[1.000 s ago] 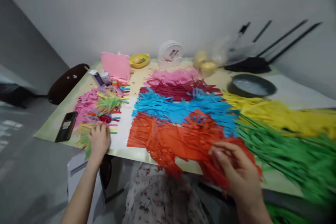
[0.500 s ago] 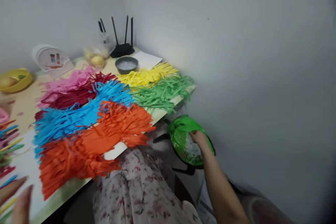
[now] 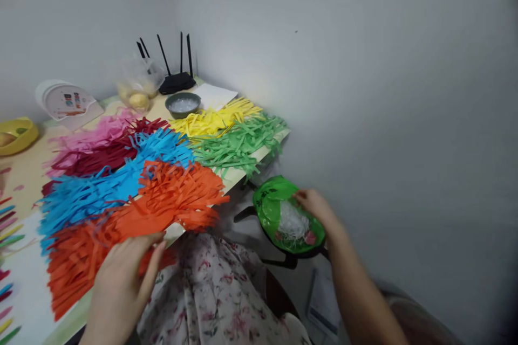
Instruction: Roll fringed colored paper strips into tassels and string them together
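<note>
My left hand [image 3: 121,275] lies flat with fingers stretched out on the near edge of a pile of orange fringed paper strips [image 3: 170,194] at the table's front edge. My right hand [image 3: 318,207] reaches down beside the table and grips the far rim of a green plastic bag [image 3: 271,207] lining a bin on the floor. White shredded scraps and a few pink bits lie inside the bag. Blue strips [image 3: 101,186] sit just behind the orange ones.
More strip piles cover the table [image 3: 28,172]: pink [image 3: 93,132], dark red [image 3: 97,153], yellow [image 3: 210,118], green [image 3: 238,143]. At the back stand a grey bowl [image 3: 183,104], a black router [image 3: 174,81], a clear bag [image 3: 137,86], a white holder [image 3: 65,102] and a yellow bowl [image 3: 16,135]. The wall is close on the right.
My view has swung right. My right hand left the orange strips and went down to the green bag, now holding its rim. My left hand moved from the mixed strips onto the orange pile.
</note>
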Motion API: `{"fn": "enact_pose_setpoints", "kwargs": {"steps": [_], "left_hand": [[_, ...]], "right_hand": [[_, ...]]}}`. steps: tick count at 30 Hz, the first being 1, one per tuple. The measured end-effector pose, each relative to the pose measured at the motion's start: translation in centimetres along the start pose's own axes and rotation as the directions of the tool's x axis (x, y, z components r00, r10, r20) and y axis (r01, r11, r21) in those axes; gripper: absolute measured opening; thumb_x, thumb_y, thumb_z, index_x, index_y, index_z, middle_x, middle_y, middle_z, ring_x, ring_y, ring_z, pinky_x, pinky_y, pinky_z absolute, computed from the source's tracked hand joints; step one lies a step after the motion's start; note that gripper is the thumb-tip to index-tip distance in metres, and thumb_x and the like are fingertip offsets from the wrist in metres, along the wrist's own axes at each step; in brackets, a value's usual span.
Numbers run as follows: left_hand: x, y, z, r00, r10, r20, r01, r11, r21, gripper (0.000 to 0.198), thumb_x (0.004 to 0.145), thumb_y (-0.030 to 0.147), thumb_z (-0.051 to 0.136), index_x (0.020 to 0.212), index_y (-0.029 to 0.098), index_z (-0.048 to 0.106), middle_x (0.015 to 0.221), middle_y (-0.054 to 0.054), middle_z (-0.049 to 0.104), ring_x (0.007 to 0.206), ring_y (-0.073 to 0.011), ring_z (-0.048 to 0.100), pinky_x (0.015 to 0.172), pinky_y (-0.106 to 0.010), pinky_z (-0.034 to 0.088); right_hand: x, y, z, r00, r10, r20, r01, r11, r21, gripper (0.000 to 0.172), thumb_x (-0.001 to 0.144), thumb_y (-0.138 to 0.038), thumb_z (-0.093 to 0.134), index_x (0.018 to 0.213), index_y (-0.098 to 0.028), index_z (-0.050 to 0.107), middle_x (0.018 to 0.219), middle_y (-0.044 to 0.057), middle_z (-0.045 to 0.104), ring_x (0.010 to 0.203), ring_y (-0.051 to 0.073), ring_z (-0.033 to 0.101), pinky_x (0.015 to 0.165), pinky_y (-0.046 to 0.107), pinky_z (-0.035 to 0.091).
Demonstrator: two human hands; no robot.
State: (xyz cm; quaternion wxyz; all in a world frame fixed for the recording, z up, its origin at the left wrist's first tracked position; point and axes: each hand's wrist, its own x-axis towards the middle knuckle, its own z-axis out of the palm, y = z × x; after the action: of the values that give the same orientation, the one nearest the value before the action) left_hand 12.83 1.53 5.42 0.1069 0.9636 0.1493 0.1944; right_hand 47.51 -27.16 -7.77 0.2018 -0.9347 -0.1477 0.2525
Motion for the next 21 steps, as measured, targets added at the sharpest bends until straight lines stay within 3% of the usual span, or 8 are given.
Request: {"fn": "enact_pose_setpoints", "kwargs": {"steps": [4,6,9,11,13,15,17,21], "left_hand": [[2.9,1.9,0.6,0.999,0.019,0.038,-0.014,0.991,-0.136,0.020,0.093,0.035,0.053,0.098,0.020,0.066,0.091,-0.004,0.073,0.082,-0.0198,0.067,0.074,-0.030,0.049],[5.1,3.7,0.7,0.996,0.064,0.065,-0.044,0.962,-0.269,0.019,0.094,0.031,0.052,0.100,0.019,0.065,0.095,-0.005,0.073,0.086,-0.0191,0.068,0.078,-0.030,0.050],[8.5,6.9,0.6,0.993,0.116,0.008,-0.095,0.852,-0.515,0.027,0.093,0.028,0.054,0.118,0.018,0.059,0.111,-0.008,0.070,0.088,-0.0173,0.067,0.082,-0.030,0.052],[10.7,9.0,0.2,0.989,0.136,-0.058,-0.137,0.695,-0.706,0.043,0.091,0.029,0.058,0.132,0.020,0.049,0.128,-0.011,0.061,0.087,-0.0158,0.067,0.079,-0.029,0.054],[12.3,10.6,-0.5,0.980,0.191,-0.061,-0.150,0.495,-0.856,0.046,0.090,0.032,0.060,0.133,0.021,0.050,0.129,-0.011,0.061,0.085,-0.0156,0.067,0.073,-0.027,0.055],[13.3,11.3,-1.5,0.961,0.276,-0.001,-0.107,0.371,-0.922,0.033,0.091,0.035,0.058,0.119,0.017,0.061,0.111,-0.009,0.069,0.080,-0.0152,0.067,0.069,-0.025,0.055],[13.5,10.8,-2.7,0.957,0.285,0.058,-0.048,0.350,-0.935,0.027,0.094,0.035,0.053,0.098,0.014,0.068,0.088,-0.006,0.071,0.072,-0.0137,0.067,0.066,-0.023,0.054],[12.8,6.5,-5.4,0.998,-0.044,-0.035,-0.022,0.268,-0.963,0.026,0.094,0.031,0.054,0.082,0.012,0.069,0.066,-0.003,0.065,0.058,-0.0113,0.063,0.059,-0.022,0.054]], "right_hand": [[-3.9,-5.0,-7.5,0.965,-0.238,-0.113,0.254,0.954,0.157,0.040,0.089,-0.053,0.053,0.085,-0.016,0.066,0.061,0.000,0.059,0.052,0.011,0.050,0.049,0.024,0.038],[-7.0,-8.9,-10.7,0.879,-0.404,-0.252,0.472,0.807,0.354,0.037,0.084,-0.053,0.061,0.088,-0.017,0.068,0.054,-0.003,0.055,0.044,0.008,0.041,0.043,0.022,0.031],[-12.0,-15.2,-13.6,0.701,-0.601,-0.385,0.712,0.554,0.432,0.022,0.086,-0.039,0.064,0.093,-0.018,0.069,0.049,-0.006,0.050,0.044,0.007,0.042,0.040,0.020,0.028],[-14.9,-19.1,-14.5,0.586,-0.745,-0.319,0.796,0.454,0.401,0.017,0.088,-0.030,0.063,0.099,-0.019,0.069,0.048,-0.007,0.048,0.043,0.007,0.043,0.039,0.020,0.029],[-17.1,-22.2,-14.7,0.494,-0.850,-0.185,0.833,0.402,0.381,0.019,0.088,-0.024,0.062,0.106,-0.019,0.067,0.053,-0.007,0.052,0.044,0.006,0.046,0.039,0.019,0.031],[-18.6,-24.4,-14.9,0.432,-0.896,-0.099,0.845,0.364,0.391,0.027,0.089,-0.018,0.060,0.115,-0.019,0.063,0.055,-0.007,0.052,0.045,0.006,0.047,0.039,0.018,0.031],[-19.5,-25.7,-15.2,0.398,-0.915,-0.071,0.846,0.336,0.413,0.032,0.089,-0.016,0.059,0.120,-0.017,0.059,0.051,-0.009,0.047,0.043,0.006,0.042,0.038,0.018,0.028],[-19.0,-25.2,-16.8,0.291,-0.949,0.125,0.885,0.316,0.341,0.010,0.087,-0.020,0.061,0.093,-0.017,0.069,0.054,-0.007,0.050,0.043,0.005,0.039,0.036,0.020,0.027]]}}
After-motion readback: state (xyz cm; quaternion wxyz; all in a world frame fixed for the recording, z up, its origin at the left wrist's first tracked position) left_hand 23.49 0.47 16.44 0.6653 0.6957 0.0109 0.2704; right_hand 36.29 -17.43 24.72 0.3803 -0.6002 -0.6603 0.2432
